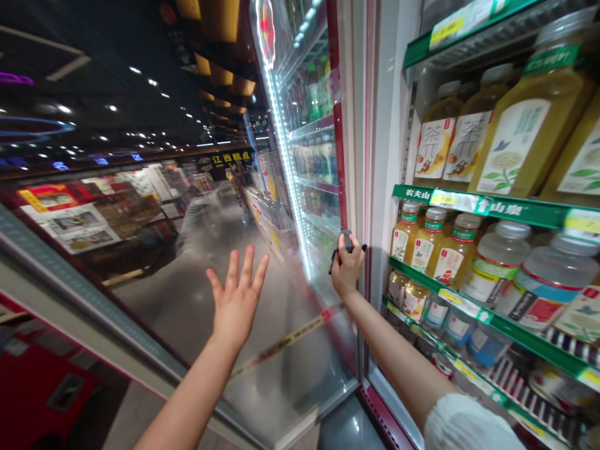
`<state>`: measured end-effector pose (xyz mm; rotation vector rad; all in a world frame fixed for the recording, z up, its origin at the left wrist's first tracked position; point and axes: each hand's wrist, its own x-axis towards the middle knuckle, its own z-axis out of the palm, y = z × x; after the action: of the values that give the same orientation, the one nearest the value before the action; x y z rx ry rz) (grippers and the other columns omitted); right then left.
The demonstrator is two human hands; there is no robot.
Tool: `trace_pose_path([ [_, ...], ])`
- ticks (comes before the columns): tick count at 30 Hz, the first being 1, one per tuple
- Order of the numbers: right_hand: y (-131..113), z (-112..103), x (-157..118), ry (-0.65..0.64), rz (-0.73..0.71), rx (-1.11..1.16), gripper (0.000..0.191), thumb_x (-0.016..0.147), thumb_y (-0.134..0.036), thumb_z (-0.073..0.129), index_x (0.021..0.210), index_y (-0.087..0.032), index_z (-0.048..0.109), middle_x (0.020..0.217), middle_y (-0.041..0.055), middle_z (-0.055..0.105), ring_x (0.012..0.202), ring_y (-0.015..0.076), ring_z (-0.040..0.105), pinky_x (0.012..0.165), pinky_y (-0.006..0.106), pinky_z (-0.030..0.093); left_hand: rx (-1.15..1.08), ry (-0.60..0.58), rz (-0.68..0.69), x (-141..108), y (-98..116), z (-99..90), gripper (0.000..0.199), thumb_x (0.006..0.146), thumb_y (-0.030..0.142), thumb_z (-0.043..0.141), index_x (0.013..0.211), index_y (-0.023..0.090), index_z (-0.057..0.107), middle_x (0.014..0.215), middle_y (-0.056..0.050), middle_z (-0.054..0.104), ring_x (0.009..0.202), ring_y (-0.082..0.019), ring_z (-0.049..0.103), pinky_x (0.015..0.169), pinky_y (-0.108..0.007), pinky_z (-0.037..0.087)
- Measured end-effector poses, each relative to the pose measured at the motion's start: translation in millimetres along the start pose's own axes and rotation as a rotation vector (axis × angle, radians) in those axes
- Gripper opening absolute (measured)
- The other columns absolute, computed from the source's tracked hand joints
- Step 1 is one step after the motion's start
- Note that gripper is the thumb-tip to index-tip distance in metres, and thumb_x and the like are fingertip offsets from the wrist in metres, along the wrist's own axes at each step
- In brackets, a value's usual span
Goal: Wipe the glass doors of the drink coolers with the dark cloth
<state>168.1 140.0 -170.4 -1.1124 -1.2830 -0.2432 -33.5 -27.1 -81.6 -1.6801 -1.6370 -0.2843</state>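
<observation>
My left hand (pixel 233 307) is raised with its fingers spread in front of the glass door (pixel 276 400) of a drinks fridge. It holds nothing; I cannot tell whether the palm touches the glass. My right hand (pixel 347 273) reaches to the door's edge beside the fridge frame (pixel 375 156). Its fingers curl around a small, dark, rounded object (pixel 345 240) with black ends sticking out; its kind is not clear. A strip of printed tape (pixel 290 340) runs across the glass, below both hands.
Right of my hands, fridge shelves with green price strips (pixel 469 199) carry several tea bottles (pixel 510 147) and smaller bottles (pixel 422 244). Beyond the glass stand another lit drinks fridge (pixel 312 150) and a shop aisle (pixel 187 294). A red object (pixel 37 387) is at lower left.
</observation>
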Motion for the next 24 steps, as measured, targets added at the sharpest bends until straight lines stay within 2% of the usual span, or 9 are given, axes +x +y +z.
trace_pose_path([
  [3,-34,4,24,0.031,-0.001,-0.012,0.051,0.096,-0.015,0.044,0.144,-0.026,0.059,0.145,0.0163,0.053,0.127,0.029,0.051,0.102,0.049,0.045,0.023,-0.002,0.001,-2,0,0.3,0.088,0.091,-0.001,0.049,0.162,0.036,0.012,0.168,-0.01,0.016,0.157,-0.032,0.005,0.117,-0.079,0.011],
  [6,-57,0,17,-0.036,-0.196,0.006,0.051,0.096,-0.013,0.049,0.143,-0.031,0.06,0.148,0.0113,0.054,0.133,0.0272,0.047,0.106,0.046,0.042,0.014,0.017,0.016,-4,-2,1.9,0.085,0.093,0.002,0.049,0.162,0.036,0.013,0.168,-0.009,0.018,0.158,-0.031,0.009,0.118,-0.078,0.013],
  [8,-55,-6,-2,-0.118,-0.389,0.04,0.053,0.095,-0.009,0.052,0.139,-0.036,0.062,0.147,0.0069,0.058,0.135,0.0242,0.047,0.108,0.042,0.038,0.005,0.029,0.027,-5,-4,2.9,0.082,0.094,0.004,0.048,0.161,0.037,0.015,0.168,-0.008,0.019,0.158,-0.03,0.012,0.119,-0.077,0.013],
  [10,-43,-11,-16,-0.162,-0.489,0.072,0.053,0.094,-0.006,0.053,0.134,-0.037,0.066,0.142,0.004,0.062,0.134,0.0214,0.05,0.108,0.039,0.038,0.003,0.034,0.035,-8,-7,4.3,0.079,0.096,0.005,0.047,0.161,0.037,0.016,0.167,-0.007,0.02,0.158,-0.029,0.015,0.12,-0.076,0.013],
  [13,-35,-11,-9,-0.076,-0.358,0.1,0.046,0.097,-0.008,0.048,0.132,-0.032,0.068,0.141,0.0073,0.062,0.132,0.0225,0.051,0.106,0.04,0.041,0.001,0.043,0.048,-11,-10,7.8,0.078,0.096,0.005,0.046,0.161,0.035,0.017,0.166,-0.006,0.023,0.157,-0.029,0.02,0.121,-0.074,0.015],
  [15,-47,-5,8,-0.008,-0.235,0.108,0.045,0.099,-0.011,0.046,0.136,-0.027,0.066,0.145,0.0116,0.058,0.133,0.0254,0.049,0.106,0.042,0.043,-0.005,0.055,0.057,-13,-10,10.9,0.079,0.095,0.005,0.047,0.162,0.034,0.015,0.166,-0.006,0.024,0.157,-0.029,0.021,0.121,-0.075,0.015],
  [17,-70,2,19,0.016,-0.175,0.101,0.047,0.099,-0.012,0.045,0.139,-0.027,0.064,0.149,0.0125,0.055,0.134,0.0268,0.047,0.107,0.045,0.042,-0.011,0.066,0.066,-12,-11,13.2,0.081,0.095,0.005,0.048,0.162,0.034,0.014,0.166,-0.007,0.023,0.157,-0.029,0.021,0.121,-0.075,0.015],
  [20,-98,6,3,-0.021,-0.224,0.066,0.05,0.099,-0.011,0.045,0.141,-0.032,0.062,0.152,0.0094,0.053,0.138,0.0266,0.044,0.11,0.047,0.038,-0.02,0.069,0.098,-12,-15,13.1,0.081,0.095,0.006,0.05,0.162,0.033,0.014,0.166,-0.007,0.022,0.157,-0.029,0.021,0.122,-0.074,0.013],
  [24,-98,-2,-34,-0.132,-0.412,0.075,0.053,0.097,-0.008,0.049,0.14,-0.036,0.062,0.149,0.0059,0.057,0.138,0.0238,0.046,0.109,0.042,0.039,-0.028,0.058,0.199,-26,-37,6.0,0.076,0.097,0.007,0.044,0.162,0.031,0.012,0.167,-0.004,0.023,0.156,-0.023,0.024,0.127,-0.062,0.015],
])
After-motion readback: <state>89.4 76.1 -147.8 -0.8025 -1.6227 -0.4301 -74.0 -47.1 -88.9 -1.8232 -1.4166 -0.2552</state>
